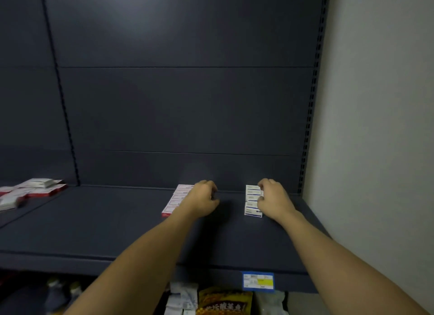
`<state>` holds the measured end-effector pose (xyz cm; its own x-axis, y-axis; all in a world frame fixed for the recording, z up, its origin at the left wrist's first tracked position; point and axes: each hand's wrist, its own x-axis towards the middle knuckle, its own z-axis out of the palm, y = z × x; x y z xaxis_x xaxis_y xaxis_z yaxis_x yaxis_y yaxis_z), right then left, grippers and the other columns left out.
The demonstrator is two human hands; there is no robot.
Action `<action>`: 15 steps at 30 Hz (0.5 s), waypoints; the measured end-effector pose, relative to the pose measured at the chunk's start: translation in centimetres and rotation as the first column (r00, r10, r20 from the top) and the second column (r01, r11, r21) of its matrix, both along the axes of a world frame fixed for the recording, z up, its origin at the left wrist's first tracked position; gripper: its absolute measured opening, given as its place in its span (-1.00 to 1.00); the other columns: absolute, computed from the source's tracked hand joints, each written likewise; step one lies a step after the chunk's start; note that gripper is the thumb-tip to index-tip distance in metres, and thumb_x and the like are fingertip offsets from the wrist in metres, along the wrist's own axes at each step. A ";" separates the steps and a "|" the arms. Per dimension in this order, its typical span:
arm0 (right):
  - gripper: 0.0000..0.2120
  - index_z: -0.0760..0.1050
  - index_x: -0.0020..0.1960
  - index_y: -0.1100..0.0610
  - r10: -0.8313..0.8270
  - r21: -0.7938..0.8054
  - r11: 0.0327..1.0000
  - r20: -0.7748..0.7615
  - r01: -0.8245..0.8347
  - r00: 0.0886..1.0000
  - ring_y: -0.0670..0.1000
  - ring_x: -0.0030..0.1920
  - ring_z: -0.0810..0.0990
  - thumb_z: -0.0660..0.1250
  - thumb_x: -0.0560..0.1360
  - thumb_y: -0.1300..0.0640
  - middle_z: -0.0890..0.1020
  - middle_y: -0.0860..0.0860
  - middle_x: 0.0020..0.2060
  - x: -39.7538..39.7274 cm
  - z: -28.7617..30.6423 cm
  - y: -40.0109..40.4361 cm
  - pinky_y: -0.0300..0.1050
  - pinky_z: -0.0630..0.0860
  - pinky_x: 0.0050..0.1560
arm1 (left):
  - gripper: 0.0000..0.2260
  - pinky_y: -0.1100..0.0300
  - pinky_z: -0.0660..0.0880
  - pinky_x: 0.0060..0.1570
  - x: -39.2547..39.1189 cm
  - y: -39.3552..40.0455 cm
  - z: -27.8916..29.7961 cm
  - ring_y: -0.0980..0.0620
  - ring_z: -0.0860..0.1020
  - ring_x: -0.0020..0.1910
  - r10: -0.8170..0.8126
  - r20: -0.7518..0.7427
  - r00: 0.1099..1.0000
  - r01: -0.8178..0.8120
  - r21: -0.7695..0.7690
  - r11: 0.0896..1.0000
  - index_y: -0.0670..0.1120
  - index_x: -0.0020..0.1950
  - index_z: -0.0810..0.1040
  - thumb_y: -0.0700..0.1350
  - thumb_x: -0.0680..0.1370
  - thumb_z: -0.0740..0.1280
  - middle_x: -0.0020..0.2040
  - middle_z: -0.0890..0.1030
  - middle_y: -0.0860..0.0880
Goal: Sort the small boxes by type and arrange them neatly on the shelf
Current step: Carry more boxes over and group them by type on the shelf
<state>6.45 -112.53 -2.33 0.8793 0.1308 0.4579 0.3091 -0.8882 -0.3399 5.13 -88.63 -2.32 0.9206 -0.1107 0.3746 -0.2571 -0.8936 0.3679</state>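
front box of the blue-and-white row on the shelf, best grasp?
Pinch the front blue-and-white box across its two short ends, coming from above and the front. It lies flat with its back edge against the next in the row, and the right hand covers the right side, so likely only top and front are free.

Both hands (203, 198) (272, 197) outstretched, fingers curled.

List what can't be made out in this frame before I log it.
- Head view: print on the blue-marked boxes and red-marked boxes is too small to read.
- Left hand covers the red row's right side; its grip is hidden.
- Pile of boxes at far left is blurred and cut by the edge.
- Price tag text is illegible.
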 end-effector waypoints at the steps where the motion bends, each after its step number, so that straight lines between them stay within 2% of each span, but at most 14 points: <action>1: -0.60 0.47 0.29 0.16 0.026 -0.013 1.000 0.008 -0.026 1.000 0.13 0.21 0.50 0.28 0.45 0.23 0.55 0.08 0.16 -0.2 0.2 1.2 -0.03 0.47 0.22 | -0.70 0.24 0.41 0.09 -0.7 1.1 0.2 -0.05 0.54 0.14 0.026 -0.006 1.000 -0.026 0.008 1.000 -0.12 0.25 0.54 -0.09 0.54 0.36 0.17 0.54 -0.05; 5: -0.61 0.45 0.32 0.11 0.117 -0.123 0.986 0.039 -0.111 0.992 0.09 0.25 0.47 0.28 0.50 0.14 0.55 0.03 0.22 -1.5 0.7 6.3 -0.05 0.43 0.27 | -0.68 0.02 0.54 0.15 -3.4 5.4 1.1 -0.06 0.55 0.12 0.128 -0.044 0.991 -0.125 0.060 0.990 -0.10 0.29 0.53 -0.06 0.56 0.32 0.23 0.55 -0.06; 10: -0.64 0.44 0.29 0.12 0.194 -0.307 0.938 0.075 -0.163 0.978 0.10 0.23 0.45 0.25 0.51 0.07 0.54 0.05 0.20 -3.5 0.8 12.7 0.00 0.39 0.28 | -0.72 0.03 0.54 0.01 -6.8 10.8 1.9 -0.12 0.56 0.08 0.270 -0.016 0.963 -0.261 0.196 0.945 -0.10 0.25 0.51 -0.08 0.55 0.28 0.20 0.54 -0.07; 12: -0.61 0.43 0.31 0.13 0.210 -0.326 0.928 0.065 -0.178 0.976 0.11 0.24 0.45 0.25 0.51 0.05 0.54 0.07 0.21 -4.2 0.9 15.2 0.00 0.40 0.27 | -0.75 0.03 0.50 -0.06 -8.2 13.2 2.1 -0.15 0.55 0.08 0.323 -0.002 0.946 -0.310 0.269 0.912 -0.11 0.21 0.51 -0.09 0.55 0.26 0.19 0.54 -0.10; 15: -0.61 0.42 0.31 0.14 0.230 -0.333 0.920 0.033 -0.207 0.973 0.13 0.25 0.45 0.25 0.52 0.02 0.54 0.08 0.22 -5.3 0.9 18.8 0.01 0.38 0.27 | -0.77 0.01 0.50 -0.08 -10.4 17.2 2.0 -0.16 0.55 0.06 0.376 0.005 0.927 -0.361 0.291 0.886 -0.12 0.19 0.50 -0.09 0.57 0.25 0.18 0.53 -0.11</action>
